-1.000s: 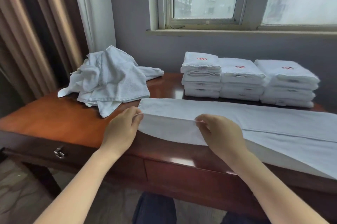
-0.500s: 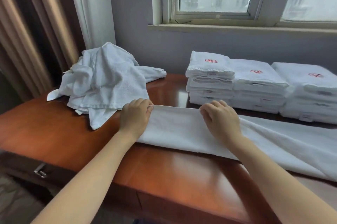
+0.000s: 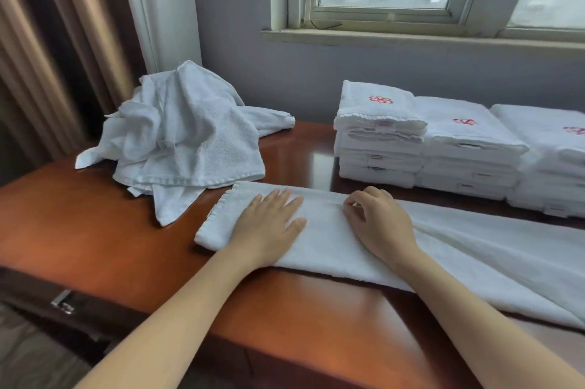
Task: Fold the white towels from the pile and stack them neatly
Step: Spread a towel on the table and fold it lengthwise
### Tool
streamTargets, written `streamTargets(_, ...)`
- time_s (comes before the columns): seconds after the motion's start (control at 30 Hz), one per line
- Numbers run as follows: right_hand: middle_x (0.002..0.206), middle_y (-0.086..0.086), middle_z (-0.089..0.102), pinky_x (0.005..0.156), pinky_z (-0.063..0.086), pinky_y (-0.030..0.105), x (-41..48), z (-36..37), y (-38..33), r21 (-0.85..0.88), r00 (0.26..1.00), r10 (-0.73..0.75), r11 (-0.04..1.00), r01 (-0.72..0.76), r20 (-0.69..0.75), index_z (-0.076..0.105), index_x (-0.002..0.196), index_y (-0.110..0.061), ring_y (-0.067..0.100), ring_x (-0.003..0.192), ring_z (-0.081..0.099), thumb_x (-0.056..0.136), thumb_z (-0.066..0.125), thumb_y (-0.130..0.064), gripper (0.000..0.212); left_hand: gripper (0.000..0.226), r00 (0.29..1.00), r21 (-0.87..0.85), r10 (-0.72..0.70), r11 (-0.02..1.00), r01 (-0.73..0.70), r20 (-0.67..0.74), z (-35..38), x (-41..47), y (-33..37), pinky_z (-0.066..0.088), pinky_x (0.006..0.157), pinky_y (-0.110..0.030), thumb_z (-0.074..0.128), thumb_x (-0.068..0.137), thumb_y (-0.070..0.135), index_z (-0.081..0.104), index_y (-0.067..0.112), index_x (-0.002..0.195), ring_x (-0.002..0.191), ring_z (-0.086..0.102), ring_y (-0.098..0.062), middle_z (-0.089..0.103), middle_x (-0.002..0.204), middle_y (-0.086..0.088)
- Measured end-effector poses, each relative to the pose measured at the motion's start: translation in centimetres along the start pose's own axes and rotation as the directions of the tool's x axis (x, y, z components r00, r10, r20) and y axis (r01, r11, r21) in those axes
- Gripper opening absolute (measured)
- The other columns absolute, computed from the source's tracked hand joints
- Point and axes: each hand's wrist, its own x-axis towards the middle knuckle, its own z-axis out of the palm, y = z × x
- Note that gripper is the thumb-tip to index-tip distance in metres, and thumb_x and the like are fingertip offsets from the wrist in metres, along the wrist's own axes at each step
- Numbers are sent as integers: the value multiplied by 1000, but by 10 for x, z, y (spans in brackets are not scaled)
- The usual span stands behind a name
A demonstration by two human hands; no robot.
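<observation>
A long white towel (image 3: 474,249), folded lengthwise, lies across the wooden table (image 3: 95,230) and runs off to the right. My left hand (image 3: 269,224) presses flat on its left end with fingers spread. My right hand (image 3: 376,221) rests beside it on the towel, fingers curled, pinching the far folded edge. A crumpled pile of white towels (image 3: 180,141) sits at the back left. Three stacks of folded towels with red emblems stand at the back right: one (image 3: 376,135), a second (image 3: 468,148), a third (image 3: 550,160).
A wall and window sill (image 3: 411,37) run behind the table. Curtains (image 3: 63,40) hang at the left. A drawer with a metal handle (image 3: 63,301) is under the table's front edge.
Both hands carried the towel's near edge up and over onto the far edge, folding it lengthwise. My left hand has flattened onto the towel; the right still pinches the edge.
</observation>
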Motion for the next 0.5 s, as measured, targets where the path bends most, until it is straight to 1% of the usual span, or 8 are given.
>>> streamTargets(0.13,90,-4,59,66,42,34,-6,15,-41,31,1000,-25,999,25,-6,67,95,-20,21,89,52,95,52,-25,16,55,1000,-2,-29,1000,29,11,-6,-27,-39,-7,122,-31,21,103,50,13,36,156,150,-5,-5,2,165,10)
streamTargets(0.2,91,-4,59,66,42,34,-9,25,-63,53,999,-42,998,42,-4,66,95,-20,20,88,52,95,51,-25,16,55,999,-5,-38,999,38,18,-11,-43,-60,-9,121,-28,21,103,51,12,37,156,149,-7,-3,0,164,13)
streamTargets(0.3,92,-3,59,67,43,35,-10,34,-86,35,998,-60,998,60,14,66,97,-19,21,90,52,96,48,-26,19,55,997,-1,-56,998,56,45,-18,-58,-80,-11,118,-25,19,103,51,9,38,156,148,-9,0,-2,164,15)
streamTargets(0.4,101,-3,60,73,41,33,-12,31,-88,56,998,-54,997,52,45,65,110,-22,21,98,52,95,47,-22,24,54,996,-17,-76,997,77,53,-23,-60,-78,-9,120,-29,20,104,49,12,36,156,149,-7,-3,-1,164,13)
streamTargets(0.5,116,-6,60,84,36,31,-24,16,-72,53,995,-71,996,67,76,60,124,-26,20,108,51,92,49,-18,35,54,995,-100,-102,990,101,-9,-23,-59,-58,-6,122,-33,25,104,48,20,32,155,150,-2,-4,8,164,10)
